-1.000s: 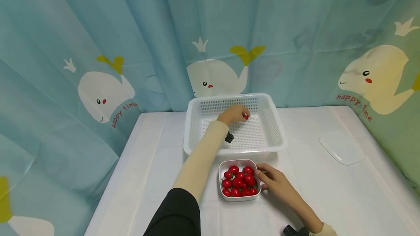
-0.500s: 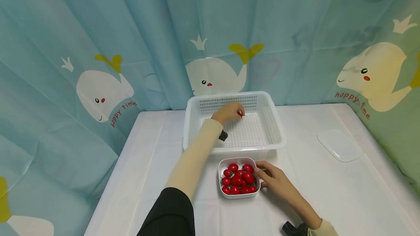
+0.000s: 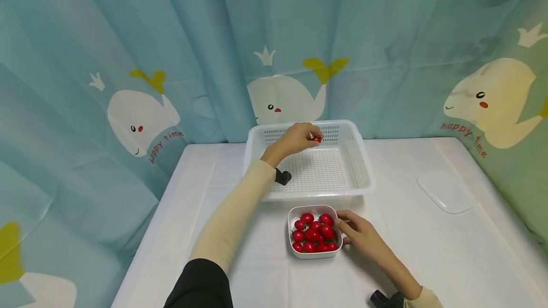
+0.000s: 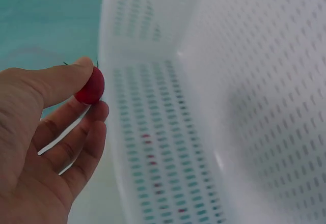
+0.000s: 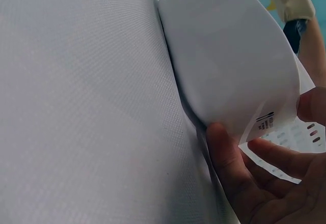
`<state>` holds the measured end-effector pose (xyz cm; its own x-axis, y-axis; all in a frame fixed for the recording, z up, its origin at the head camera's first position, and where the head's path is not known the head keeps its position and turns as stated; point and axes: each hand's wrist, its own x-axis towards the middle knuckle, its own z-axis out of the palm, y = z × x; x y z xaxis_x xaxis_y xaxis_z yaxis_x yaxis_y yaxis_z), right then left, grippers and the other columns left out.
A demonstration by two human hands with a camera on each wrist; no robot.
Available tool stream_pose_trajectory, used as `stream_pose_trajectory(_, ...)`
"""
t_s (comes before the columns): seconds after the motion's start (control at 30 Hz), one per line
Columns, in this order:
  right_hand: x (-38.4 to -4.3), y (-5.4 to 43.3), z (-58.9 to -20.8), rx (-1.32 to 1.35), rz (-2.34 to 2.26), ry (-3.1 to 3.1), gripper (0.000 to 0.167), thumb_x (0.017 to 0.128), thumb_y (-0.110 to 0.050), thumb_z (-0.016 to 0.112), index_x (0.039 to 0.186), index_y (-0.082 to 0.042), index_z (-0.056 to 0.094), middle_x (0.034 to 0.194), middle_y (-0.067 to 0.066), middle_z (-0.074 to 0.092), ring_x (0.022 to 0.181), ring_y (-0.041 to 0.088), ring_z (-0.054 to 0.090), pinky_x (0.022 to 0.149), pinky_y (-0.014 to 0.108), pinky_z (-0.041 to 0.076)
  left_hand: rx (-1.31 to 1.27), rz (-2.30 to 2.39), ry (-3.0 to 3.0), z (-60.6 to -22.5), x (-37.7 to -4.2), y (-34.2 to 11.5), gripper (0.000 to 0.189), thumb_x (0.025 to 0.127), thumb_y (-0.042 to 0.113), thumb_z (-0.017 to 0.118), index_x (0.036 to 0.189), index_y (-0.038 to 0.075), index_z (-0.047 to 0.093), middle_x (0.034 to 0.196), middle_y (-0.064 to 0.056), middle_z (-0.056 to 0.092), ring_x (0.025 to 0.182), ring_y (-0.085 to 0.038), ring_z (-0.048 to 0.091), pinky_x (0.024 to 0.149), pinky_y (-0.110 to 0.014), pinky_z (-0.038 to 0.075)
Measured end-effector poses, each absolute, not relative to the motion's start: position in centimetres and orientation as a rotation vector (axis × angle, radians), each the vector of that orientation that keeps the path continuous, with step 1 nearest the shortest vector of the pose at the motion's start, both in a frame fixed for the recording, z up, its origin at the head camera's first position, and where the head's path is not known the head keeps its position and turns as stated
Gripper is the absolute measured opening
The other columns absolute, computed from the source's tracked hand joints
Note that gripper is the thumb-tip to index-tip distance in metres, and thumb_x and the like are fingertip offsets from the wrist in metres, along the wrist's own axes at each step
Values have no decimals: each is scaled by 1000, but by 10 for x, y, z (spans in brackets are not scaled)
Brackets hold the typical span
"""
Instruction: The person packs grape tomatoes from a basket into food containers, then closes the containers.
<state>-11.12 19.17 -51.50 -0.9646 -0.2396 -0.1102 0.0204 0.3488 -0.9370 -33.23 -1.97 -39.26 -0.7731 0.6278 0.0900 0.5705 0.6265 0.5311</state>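
Note:
My left hand (image 3: pixel 293 140) pinches a red cherry tomato (image 4: pixel 92 86) between thumb and fingers. In the head view it overlaps the far side of a white perforated plastic basket (image 3: pixel 329 170). The left wrist view has the tomato right at the basket's rim (image 4: pixel 108 112), its thin green sepals showing. On the near side, my right hand (image 3: pixel 365 236) grips the right side of a small white container (image 3: pixel 314 255), which holds several cherry tomatoes (image 3: pixel 312 235). Thumb and fingers lie against the container's wall (image 5: pixel 229 56) in the right wrist view.
A clear, flat lid (image 3: pixel 446 191) lies on the white-covered table (image 3: pixel 411 165) at the right. Behind the table hangs a blue curtain (image 3: pixel 376 23) printed with whales. The container stands close in front of the basket.
The left hand, holding a cherry tomato, has risen from inside the basket toward its far rim, with the forearm shifting left. The right hand and the container have stayed in place.

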Motion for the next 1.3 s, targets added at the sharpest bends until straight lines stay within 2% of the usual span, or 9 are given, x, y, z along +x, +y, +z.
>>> stream_pose_trajectory(0.3, -110, 192, -513, -225, -1687, 2353, 38, 107, -26, 59, 136, -1, 61, 127, 23, 67, 95, 6, 65, 71, 27, 62, 1168, 859, 2774, -379, -291, -23, 21, 100, 18, 72, 120, 16, 75, 113, 2, 73, 101, -14, 65, 88, -22, 53)
stream_pose_trajectory(0.63, -111, 193, -513, -208, -1690, 2352, 38, 107, -27, 59, 136, -2, 62, 128, 22, 67, 95, 6, 65, 72, 27, 61, 1369, 829, 2810, -379, -256, -30, 20, 98, 16, 74, 118, 14, 76, 112, 1, 72, 100, -12, 66, 91, -20, 54)
stream_pose_trajectory(1.03, -110, 194, -517, -159, -1683, 2367, 37, 107, -27, 59, 136, -5, 62, 128, 21, 67, 99, 9, 65, 73, 26, 61, 1460, 1053, 2712, -382, -205, -45, 23, 96, 15, 76, 119, 12, 74, 112, 3, 73, 99, -10, 67, 89, -28, 59)
stream_pose_trajectory(1.3, -112, 193, -516, -179, -1691, 2354, 37, 107, -29, 59, 135, -5, 63, 127, 20, 68, 99, 9, 64, 73, 26, 61, 1480, 1116, 2731, -390, -174, -55, 23, 96, 15, 76, 117, 10, 69, 109, 1, 74, 95, -11, 67, 86, -20, 57)
